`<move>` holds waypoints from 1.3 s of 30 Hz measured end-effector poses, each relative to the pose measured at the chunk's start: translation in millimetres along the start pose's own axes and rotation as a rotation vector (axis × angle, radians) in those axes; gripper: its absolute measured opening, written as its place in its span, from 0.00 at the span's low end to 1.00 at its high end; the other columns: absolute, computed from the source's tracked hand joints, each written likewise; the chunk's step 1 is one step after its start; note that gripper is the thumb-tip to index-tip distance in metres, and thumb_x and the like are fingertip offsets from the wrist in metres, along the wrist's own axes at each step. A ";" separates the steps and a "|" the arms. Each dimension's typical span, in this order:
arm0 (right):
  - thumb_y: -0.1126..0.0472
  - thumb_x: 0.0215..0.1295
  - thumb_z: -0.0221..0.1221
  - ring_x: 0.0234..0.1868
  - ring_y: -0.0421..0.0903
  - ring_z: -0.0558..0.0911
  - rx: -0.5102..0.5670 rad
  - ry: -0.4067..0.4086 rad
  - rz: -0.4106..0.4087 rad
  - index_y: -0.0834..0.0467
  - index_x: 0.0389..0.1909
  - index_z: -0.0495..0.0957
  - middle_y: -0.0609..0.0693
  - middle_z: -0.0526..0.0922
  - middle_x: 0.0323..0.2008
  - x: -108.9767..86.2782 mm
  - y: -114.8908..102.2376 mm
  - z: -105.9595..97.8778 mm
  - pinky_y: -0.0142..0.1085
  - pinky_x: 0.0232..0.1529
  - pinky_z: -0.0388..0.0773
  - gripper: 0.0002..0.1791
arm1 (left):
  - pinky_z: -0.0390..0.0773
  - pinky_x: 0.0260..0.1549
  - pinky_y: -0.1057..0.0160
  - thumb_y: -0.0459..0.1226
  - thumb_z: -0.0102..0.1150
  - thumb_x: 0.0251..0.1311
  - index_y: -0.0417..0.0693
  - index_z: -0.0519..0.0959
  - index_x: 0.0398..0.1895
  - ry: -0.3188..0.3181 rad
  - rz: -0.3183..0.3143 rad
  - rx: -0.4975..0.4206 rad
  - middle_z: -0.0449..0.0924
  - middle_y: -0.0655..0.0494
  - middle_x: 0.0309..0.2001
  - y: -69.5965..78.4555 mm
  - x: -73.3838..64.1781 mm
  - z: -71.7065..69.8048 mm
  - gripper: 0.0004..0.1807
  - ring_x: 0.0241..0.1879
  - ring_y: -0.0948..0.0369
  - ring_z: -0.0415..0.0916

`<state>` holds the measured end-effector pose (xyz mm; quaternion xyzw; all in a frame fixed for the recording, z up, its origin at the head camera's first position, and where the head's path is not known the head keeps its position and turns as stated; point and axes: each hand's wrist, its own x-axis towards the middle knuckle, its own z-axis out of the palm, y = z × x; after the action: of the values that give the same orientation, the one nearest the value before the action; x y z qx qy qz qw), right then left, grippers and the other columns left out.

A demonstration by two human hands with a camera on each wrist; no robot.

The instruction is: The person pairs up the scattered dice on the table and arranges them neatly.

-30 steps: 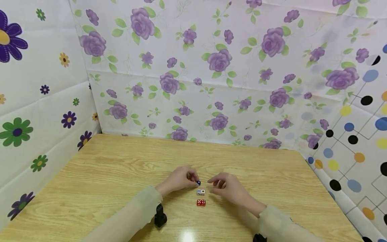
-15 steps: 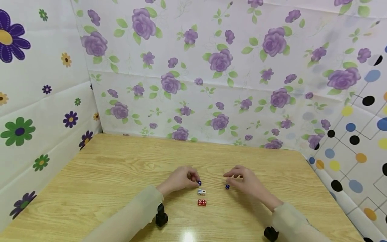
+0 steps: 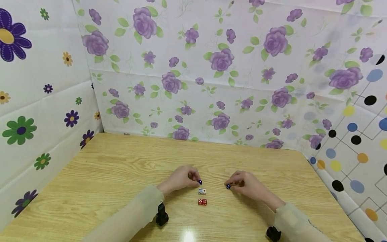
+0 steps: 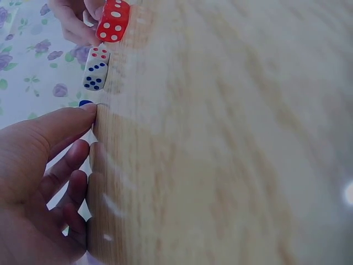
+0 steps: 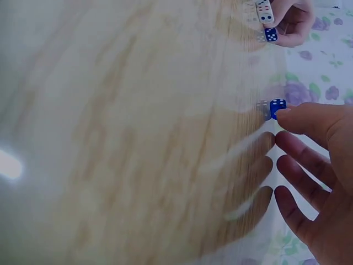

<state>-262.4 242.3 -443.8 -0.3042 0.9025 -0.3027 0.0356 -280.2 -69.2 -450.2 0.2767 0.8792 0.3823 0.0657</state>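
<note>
My left hand (image 3: 182,177) pinches a blue die (image 3: 200,182) on the wooden table, just beyond the white pair. In the left wrist view the thumb covers most of that blue die (image 4: 85,102). To the right, my right hand (image 3: 245,184) holds a second blue die (image 3: 228,187) between thumb and fingers; the right wrist view shows this blue die (image 5: 277,108) at the thumb tip, on the tabletop. Nearer me, two white dice (image 3: 202,191) sit side by side, and closer still lie two red dice (image 3: 202,202), also side by side.
The wooden table (image 3: 136,154) reaches back to a flower-patterned cloth (image 3: 193,101). Patterned cloths also hang at the left and right sides. A black wrist camera (image 3: 162,215) hangs under the left sleeve, another black camera (image 3: 273,233) under the right.
My right hand has moved right, away from the left hand. A blue die came into view beside it, and its fingers have closed around that die. The left hand stays put.
</note>
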 end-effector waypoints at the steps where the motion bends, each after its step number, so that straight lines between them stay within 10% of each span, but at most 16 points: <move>1: 0.61 0.64 0.64 0.37 0.34 0.78 0.003 -0.001 0.006 0.49 0.48 0.86 0.45 0.83 0.43 0.2 -0.3 -0.1 0.29 0.35 0.76 0.12 | 0.71 0.31 0.68 0.39 0.71 0.56 0.55 0.84 0.31 0.000 0.001 0.001 0.80 0.63 0.28 -0.3 0.2 0.0 0.03 0.28 0.66 0.74; 39: 0.57 0.60 0.69 0.34 0.32 0.78 -0.074 0.005 0.009 0.49 0.37 0.89 0.40 0.83 0.32 49.6 -33.0 25.8 0.27 0.36 0.76 0.05 | 0.69 0.31 0.66 0.38 0.72 0.55 0.53 0.84 0.31 0.008 -0.003 0.023 0.79 0.61 0.28 4.3 -1.0 -3.2 0.04 0.28 0.65 0.71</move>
<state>-278.8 179.6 -440.1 -0.3007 0.9146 -0.2695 0.0234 -278.5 -69.4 -445.1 0.2744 0.8842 0.3734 0.0595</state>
